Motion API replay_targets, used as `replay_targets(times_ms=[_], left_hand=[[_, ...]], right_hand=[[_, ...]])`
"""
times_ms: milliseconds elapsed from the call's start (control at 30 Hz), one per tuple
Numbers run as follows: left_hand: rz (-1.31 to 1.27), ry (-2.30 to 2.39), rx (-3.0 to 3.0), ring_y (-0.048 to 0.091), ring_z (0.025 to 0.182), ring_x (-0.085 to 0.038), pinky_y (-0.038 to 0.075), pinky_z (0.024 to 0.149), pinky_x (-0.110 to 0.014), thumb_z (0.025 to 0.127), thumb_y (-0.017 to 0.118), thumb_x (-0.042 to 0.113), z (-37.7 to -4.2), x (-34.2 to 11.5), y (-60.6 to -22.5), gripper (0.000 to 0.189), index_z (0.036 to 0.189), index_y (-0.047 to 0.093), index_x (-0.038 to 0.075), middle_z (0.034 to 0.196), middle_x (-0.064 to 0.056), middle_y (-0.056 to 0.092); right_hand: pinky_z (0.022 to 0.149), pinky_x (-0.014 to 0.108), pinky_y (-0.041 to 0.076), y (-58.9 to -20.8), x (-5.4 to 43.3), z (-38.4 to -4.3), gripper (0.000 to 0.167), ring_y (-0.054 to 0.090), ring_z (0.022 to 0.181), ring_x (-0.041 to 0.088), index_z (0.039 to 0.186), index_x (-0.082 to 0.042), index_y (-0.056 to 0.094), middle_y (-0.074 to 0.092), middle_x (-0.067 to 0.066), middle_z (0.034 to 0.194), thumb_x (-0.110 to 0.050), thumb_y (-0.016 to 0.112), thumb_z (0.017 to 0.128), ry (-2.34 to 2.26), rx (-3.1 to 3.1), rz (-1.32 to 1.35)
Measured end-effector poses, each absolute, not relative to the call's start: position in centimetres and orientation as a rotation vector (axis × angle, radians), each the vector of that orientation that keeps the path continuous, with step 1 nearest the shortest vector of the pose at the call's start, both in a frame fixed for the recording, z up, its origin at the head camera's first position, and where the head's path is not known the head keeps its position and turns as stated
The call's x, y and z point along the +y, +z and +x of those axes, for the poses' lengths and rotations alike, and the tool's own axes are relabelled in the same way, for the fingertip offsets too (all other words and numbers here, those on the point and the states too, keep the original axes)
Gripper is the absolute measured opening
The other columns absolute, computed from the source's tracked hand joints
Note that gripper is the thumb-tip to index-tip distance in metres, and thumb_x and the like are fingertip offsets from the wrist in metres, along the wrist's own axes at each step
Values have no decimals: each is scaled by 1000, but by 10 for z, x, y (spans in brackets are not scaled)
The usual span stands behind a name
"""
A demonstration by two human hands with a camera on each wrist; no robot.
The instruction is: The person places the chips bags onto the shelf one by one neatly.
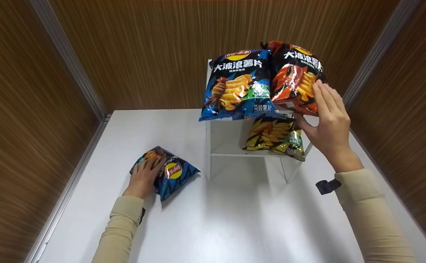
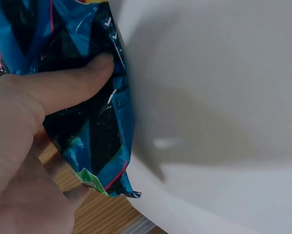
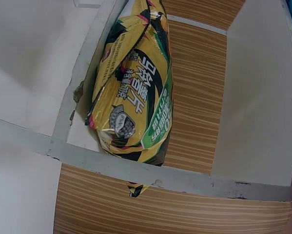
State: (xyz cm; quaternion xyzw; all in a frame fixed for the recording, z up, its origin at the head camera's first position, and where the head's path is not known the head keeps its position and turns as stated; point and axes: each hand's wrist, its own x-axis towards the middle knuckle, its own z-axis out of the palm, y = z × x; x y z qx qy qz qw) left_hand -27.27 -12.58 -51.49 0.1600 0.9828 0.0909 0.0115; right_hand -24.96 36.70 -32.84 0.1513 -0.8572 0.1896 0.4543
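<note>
My left hand (image 1: 143, 179) grips a blue-and-black bag of chips (image 1: 178, 179) low on the left, over the white surface. In the left wrist view the thumb lies across this chip bag (image 2: 99, 117), with the fingers on its other side. My right hand (image 1: 330, 120) touches the lower right of a red-and-black bag of chips (image 1: 293, 76) atop a white shelf unit, its fingers fairly straight and its thumb below the bag. Another blue bag of chips (image 1: 238, 86) stands beside the red one. Beneath them, a yellow bag of chips (image 1: 275, 137) sits on the lower level.
The white shelf unit (image 1: 227, 155) has thin walls; its frame edge (image 3: 194, 181) looks chipped in the right wrist view. Wood-patterned panels (image 1: 154, 54) enclose the back and both sides, with metal strips (image 1: 70, 54) at the corners. A white surface (image 1: 176, 233) lies below.
</note>
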Motion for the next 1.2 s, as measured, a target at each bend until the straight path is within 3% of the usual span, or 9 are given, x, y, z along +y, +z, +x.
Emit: replay_targets(times_ms=[267,467,600,767,967,1200], left_hand=[[402,268,3128,35,128,-47,32,111,-62,72,87,42,-267,-120,-519,99,154,37,16,145,-27,36],[362,302,3180,34,129,-45,35,110,-59,66,87,55,-265,-117,-524,108,153,38,14,137,-27,38],[335,298,3187,37,122,-42,42,101,-55,63,85,63,-263,-115,-522,114,153,37,13,135,-26,40],[327,256,3183,39,122,-41,48,92,-51,62,83,66,-260,-113,-519,115,152,39,10,148,-28,37],[294,253,3139,43,120,-41,51,89,-51,66,80,66,-258,-109,-516,112,151,39,6,150,-26,41],[155,372,3011,45,120,-49,52,91,-58,88,59,64,-258,-99,-509,96,153,30,-2,145,-34,42]], right_hand=[[123,41,29,-328,369,-249,77,43,142,33,149,-6,44,46,11,154,-23,79,83,410,-2138,376],[123,41,29,-327,367,-248,76,43,141,33,148,-7,46,47,11,153,-22,81,81,439,-2127,384],[123,41,29,-327,367,-248,76,43,141,33,148,-6,46,47,11,153,-22,80,82,438,-2125,390],[123,41,29,-328,368,-248,77,42,142,33,149,-7,44,45,10,154,-24,79,83,411,-2137,381],[123,42,29,-327,367,-248,75,44,141,35,147,-6,47,48,12,152,-22,81,81,440,-2122,389],[123,41,29,-327,369,-247,77,41,143,33,151,-7,41,43,11,155,-28,77,86,359,-2160,380]])
